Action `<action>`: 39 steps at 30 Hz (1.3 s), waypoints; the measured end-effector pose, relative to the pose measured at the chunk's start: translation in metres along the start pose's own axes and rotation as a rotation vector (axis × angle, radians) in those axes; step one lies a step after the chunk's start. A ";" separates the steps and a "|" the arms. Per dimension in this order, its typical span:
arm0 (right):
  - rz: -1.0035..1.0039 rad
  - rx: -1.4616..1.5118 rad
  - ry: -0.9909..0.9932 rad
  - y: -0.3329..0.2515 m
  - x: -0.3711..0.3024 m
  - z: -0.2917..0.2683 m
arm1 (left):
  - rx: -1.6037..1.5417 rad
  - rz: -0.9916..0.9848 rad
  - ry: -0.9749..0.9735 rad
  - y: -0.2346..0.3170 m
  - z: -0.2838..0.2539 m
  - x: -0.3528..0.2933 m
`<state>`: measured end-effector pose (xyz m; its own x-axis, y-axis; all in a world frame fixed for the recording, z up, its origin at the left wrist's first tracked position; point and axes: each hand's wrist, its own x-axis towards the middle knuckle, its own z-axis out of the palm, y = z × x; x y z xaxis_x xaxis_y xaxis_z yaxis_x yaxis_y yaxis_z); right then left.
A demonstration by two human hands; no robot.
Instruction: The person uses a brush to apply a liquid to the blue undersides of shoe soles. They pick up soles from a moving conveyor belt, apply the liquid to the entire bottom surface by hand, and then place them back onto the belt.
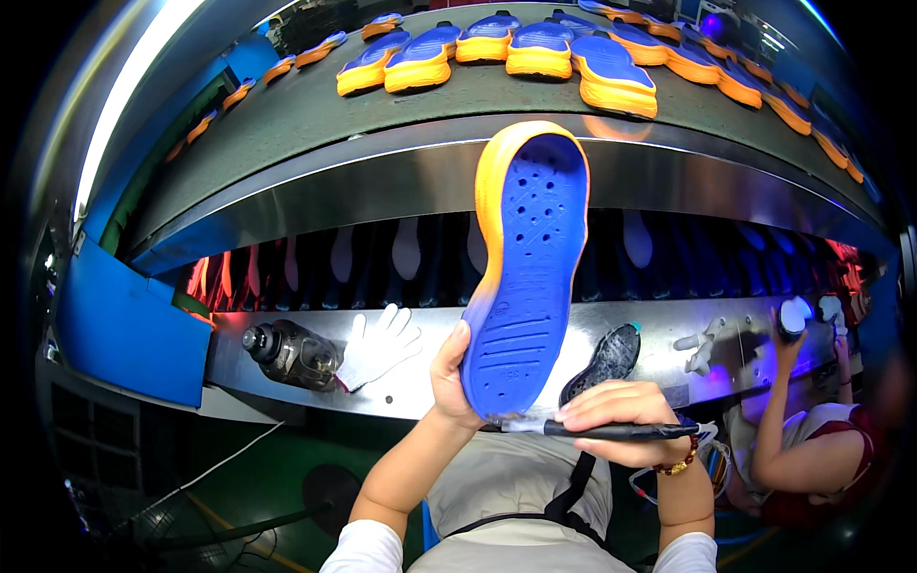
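My left hand [451, 380] grips a shoe sole [535, 277] by the left edge of its near end, thumb along the side. The sole stands out before me with its blue inner face showing, holes at the far end and ridges nearer me; its side wall is orange. In my right hand [626, 406], fingers closed, is a slim brush [564, 430] with a black handle. Its pale tip meets the sole's near rim. Behind my right hand, a dark sole-shaped piece [611, 358] lies on the metal ledge [439, 387].
Several blue and orange soles [540, 50] rest on a green conveyor belt [287, 119] beyond a metal rail. A dark bottle [291, 353] and white glove [380, 349] are at left on the ledge; another glove [702, 346] lies right. A co-worker's arm [781, 382] is at far right.
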<state>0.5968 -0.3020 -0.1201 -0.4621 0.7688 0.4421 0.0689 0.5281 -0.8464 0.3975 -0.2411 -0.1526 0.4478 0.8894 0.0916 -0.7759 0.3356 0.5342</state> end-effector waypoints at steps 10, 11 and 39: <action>-0.111 0.013 -0.137 -0.009 -0.005 -0.005 | -0.096 -0.471 -0.022 0.016 0.002 0.007; -0.089 -0.058 -0.035 -0.005 -0.006 -0.009 | -0.042 -0.526 -0.028 0.018 0.008 0.007; 0.549 0.181 0.038 0.011 -0.025 -0.031 | 0.158 -0.806 0.025 0.010 -0.001 -0.007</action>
<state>0.6370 -0.3046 -0.1308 -0.3694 0.9267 -0.0689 0.1357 -0.0196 -0.9906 0.3861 -0.2432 -0.1484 0.8294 0.4012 -0.3887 -0.1477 0.8286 0.5400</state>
